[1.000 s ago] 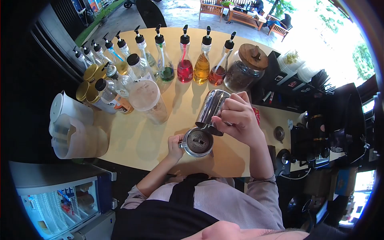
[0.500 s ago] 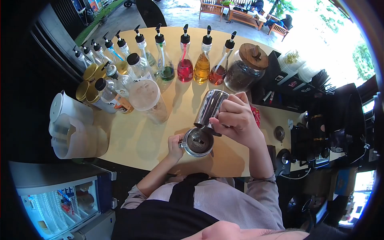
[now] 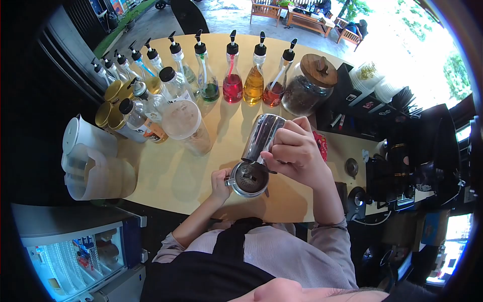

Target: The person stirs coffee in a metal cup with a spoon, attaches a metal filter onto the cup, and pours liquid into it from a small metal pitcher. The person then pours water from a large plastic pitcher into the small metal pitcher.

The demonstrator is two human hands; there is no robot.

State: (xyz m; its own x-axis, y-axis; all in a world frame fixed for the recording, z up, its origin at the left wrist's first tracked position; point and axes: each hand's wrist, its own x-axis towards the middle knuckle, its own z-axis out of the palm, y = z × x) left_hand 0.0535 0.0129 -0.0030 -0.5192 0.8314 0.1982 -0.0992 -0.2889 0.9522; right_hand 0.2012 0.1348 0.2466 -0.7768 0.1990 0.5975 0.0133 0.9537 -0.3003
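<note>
At twelve o'clock from the round, silvery metal jug [image 3: 251, 194] gripped in my left hand [image 3: 220, 184], my right hand [image 3: 296, 150] clasps a tilted, mirror-bright, cylindrical metal pitcher [image 3: 260, 138].

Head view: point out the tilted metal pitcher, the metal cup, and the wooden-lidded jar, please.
Tilted metal pitcher [image 3: 261, 137], head view, on its shiny side.
Metal cup [image 3: 250, 195], head view, on its rim nearest the person.
Wooden-lidded jar [image 3: 303, 95], head view, on its clear body below the lid.

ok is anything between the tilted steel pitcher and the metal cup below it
Nothing visible. In the right hand, the steel pitcher overlaps the rim of the metal cup in view; contact is unclear.
</note>
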